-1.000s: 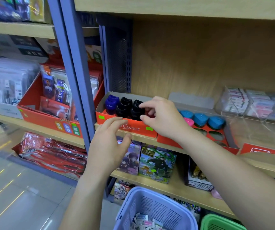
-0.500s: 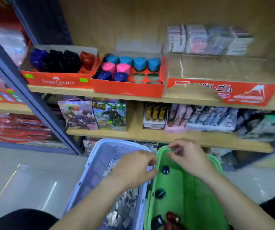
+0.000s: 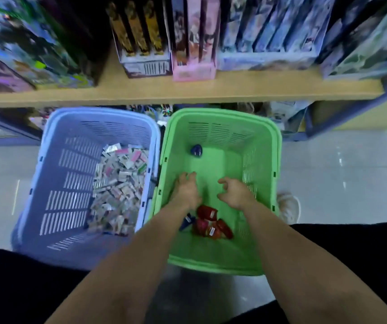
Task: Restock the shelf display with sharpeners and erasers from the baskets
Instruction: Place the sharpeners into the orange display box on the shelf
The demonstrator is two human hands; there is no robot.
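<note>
Beyond red sharpeners (image 3: 207, 220) hover left hand (image 3: 186, 191) and right hand (image 3: 235, 195).

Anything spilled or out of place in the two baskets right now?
Nothing spilled: the erasers are all inside the blue basket. In the green basket one dark blue sharpener lies alone at the far end, apart from the red sharpeners.

Two baskets side by side before the shelf

The left basket (image 3: 47, 141) and the right basket (image 3: 279, 146) stand just beside each other on the floor (image 3: 339, 171), in front of the shelf (image 3: 164, 90), which carries upright boxes (image 3: 145, 38). Small packets, probably erasers (image 3: 120, 183), lie heaped in the left basket's right half. In the right basket a lone sharpener (image 3: 196, 150) lies at the far end and a cluster of sharpeners (image 3: 208, 220) towards the near end; the left hand (image 3: 186, 190) and the right hand (image 3: 237, 195) are between them
</note>
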